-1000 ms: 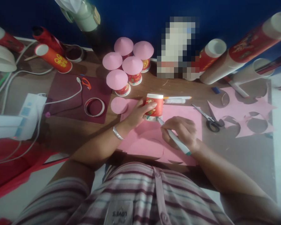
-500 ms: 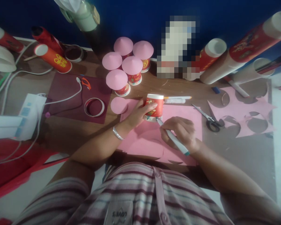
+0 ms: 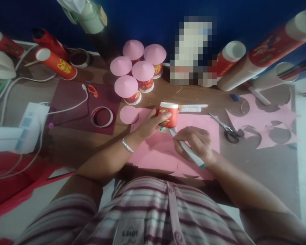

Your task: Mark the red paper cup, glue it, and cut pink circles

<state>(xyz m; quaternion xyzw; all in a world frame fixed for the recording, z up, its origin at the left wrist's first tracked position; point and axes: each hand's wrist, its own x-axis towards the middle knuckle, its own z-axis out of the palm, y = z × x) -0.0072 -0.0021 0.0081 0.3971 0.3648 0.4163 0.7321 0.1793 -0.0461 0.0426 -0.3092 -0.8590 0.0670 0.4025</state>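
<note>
My left hand (image 3: 154,123) is wrapped round a red paper cup (image 3: 172,115) with gold print, thumb across its front. Green marks show on the cup's white lower band. In my right hand (image 3: 195,143) is a white marker (image 3: 192,153) with a green end, its tip at the right part of that band. Both hands are above pink paper sheets (image 3: 155,158) lying on the table. Beyond the cup lie an orange-and-white pen (image 3: 193,105) and another white marker (image 3: 190,110). A pink paper disc (image 3: 129,114) rests left of my left hand.
Several red cups with pink cone tops (image 3: 126,86) stand at the back. Scissors (image 3: 228,131) and cut pink paper scraps (image 3: 265,119) lie right. To the left are a cardboard ring (image 3: 102,117), a white cable (image 3: 68,109) and orange-handled snips (image 3: 93,91). Tall tubes (image 3: 270,51) stand back right.
The marker tip has shifted slightly left along the cup's white band. My left hand keeps the cup in nearly the same place.
</note>
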